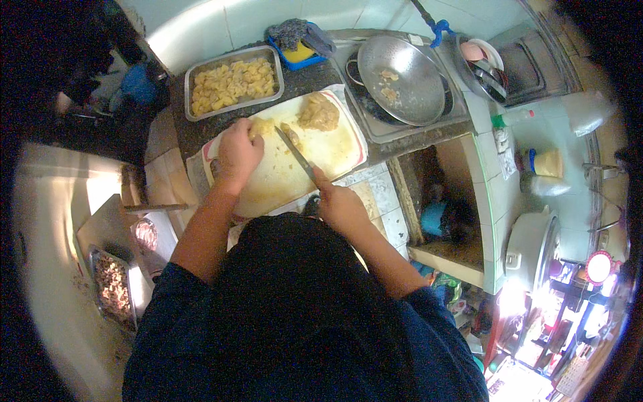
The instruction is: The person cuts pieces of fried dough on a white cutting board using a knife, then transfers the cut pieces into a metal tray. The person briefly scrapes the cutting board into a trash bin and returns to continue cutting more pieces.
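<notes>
My right hand [341, 203] grips a kitchen knife [300, 156] by its handle, the blade angled up and left over a white cutting board [266, 176] with a red border. My left hand [240, 153] is closed around yellow food [262, 126] at the board's left side, just left of the knife tip. Its underside is hidden by the fingers. A small yellowish-brown piece [290, 133] lies against the blade, with crumbs around it. Toward the board's far right sits a larger beige lump of food [319, 112], perhaps meat.
Behind the board, a steel tray [190, 108] holds many yellow chunks. A blue container [311, 61] with a sponge and scrubber stands beside it. Right of the board, a steel colander [407, 65] rests over the stove. Farther right, a basin [469, 75] holds dishes. Below left is another food-filled tray [95, 261].
</notes>
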Demonstrator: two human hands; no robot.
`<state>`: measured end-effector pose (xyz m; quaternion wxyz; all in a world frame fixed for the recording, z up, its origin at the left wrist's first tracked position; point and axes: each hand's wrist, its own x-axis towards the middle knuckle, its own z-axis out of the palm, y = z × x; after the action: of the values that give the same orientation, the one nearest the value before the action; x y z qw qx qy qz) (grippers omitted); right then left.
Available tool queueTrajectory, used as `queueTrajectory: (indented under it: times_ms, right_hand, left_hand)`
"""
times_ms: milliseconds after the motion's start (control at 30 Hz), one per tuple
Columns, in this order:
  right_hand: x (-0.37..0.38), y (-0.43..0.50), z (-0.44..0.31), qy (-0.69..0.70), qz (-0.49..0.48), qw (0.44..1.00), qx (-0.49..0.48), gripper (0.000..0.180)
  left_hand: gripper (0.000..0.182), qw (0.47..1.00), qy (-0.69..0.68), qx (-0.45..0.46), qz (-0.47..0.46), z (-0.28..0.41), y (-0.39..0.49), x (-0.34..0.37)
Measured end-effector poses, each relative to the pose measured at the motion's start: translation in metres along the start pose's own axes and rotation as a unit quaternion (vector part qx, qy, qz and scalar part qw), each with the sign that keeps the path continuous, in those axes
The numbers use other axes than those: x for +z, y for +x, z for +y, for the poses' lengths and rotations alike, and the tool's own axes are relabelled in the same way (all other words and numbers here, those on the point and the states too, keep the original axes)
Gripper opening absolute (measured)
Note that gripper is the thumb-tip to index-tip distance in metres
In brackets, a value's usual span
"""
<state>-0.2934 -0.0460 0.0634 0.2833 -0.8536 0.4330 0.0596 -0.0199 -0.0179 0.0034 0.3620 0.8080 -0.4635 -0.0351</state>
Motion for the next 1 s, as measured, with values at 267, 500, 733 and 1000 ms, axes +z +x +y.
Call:
queueTrajectory:
  times_ms: [267,500,733,1000]
  right_hand:
    - [-0.017,-0.032,0.014,0.117,0.063,0.991,0.006,0.057]
    - [-0.019,-0.044,0.031,0.115,0.028,0.991,0.069,0.057]
    - [-0.016,-0.056,0.034,0.129,0.040,0.988,0.078,0.057]
    - [-0.022,-0.049,0.022,0.089,0.061,0.994,0.013,0.056]
  left_hand:
    - [0.033,0.991,0.066,0.114,-0.023,0.011,0.004,-0.023]
    - [0.023,0.959,0.017,0.203,-0.195,0.038,0.014,0.002]
    - [0.022,0.970,-0.023,0.040,-0.239,0.040,0.001,0.014]
    - [0.038,0.984,-0.066,0.117,-0.120,0.038,-0.016,0.005]
